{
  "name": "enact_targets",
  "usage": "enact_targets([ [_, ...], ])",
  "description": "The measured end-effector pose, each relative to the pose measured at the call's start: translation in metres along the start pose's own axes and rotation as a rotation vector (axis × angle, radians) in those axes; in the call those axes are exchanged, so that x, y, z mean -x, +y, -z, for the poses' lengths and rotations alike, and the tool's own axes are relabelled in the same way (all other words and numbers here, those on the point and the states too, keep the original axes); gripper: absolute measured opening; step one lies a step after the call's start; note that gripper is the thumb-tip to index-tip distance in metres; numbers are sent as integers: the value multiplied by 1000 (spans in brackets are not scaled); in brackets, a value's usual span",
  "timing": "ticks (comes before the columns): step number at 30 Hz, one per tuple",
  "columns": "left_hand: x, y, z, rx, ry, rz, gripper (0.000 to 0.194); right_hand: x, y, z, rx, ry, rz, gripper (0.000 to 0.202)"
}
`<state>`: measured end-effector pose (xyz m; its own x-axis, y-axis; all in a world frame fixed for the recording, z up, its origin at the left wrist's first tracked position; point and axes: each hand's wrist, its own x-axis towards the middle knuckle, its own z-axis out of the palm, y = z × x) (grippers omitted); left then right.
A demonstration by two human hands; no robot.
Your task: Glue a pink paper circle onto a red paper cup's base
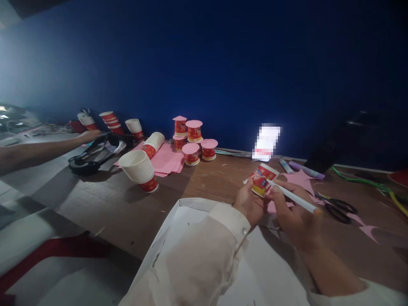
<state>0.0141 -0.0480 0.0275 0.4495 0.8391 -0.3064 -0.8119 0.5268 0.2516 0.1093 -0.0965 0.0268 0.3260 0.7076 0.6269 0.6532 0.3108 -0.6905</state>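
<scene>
My left hand is closed around a red and yellow paper cup, which it holds tilted above the table. A white marker pen with an orange end is gripped in my right hand. The pen's far tip meets or nearly meets the cup's printed side; I cannot tell if it touches. Pink paper scraps lie beyond my right hand. Close by on the right are black-handled scissors. A white open box or tray is under my left forearm.
Several small red cups with pink paper tops stand stacked near the blue wall. Left of them are pink sheets and a tall stack of paper cups. Another person's hand is near a black headset. A lit phone leans behind.
</scene>
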Motion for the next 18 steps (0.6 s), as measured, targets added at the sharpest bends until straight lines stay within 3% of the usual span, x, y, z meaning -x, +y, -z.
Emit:
enact_targets([
  [5,-1,-1,0,-6,19,-13,43,-2,0,-2,16,69,-9,35],
  [18,5,0,-6,-3,26,6,44,-5,6,-1,72,75,47,34],
])
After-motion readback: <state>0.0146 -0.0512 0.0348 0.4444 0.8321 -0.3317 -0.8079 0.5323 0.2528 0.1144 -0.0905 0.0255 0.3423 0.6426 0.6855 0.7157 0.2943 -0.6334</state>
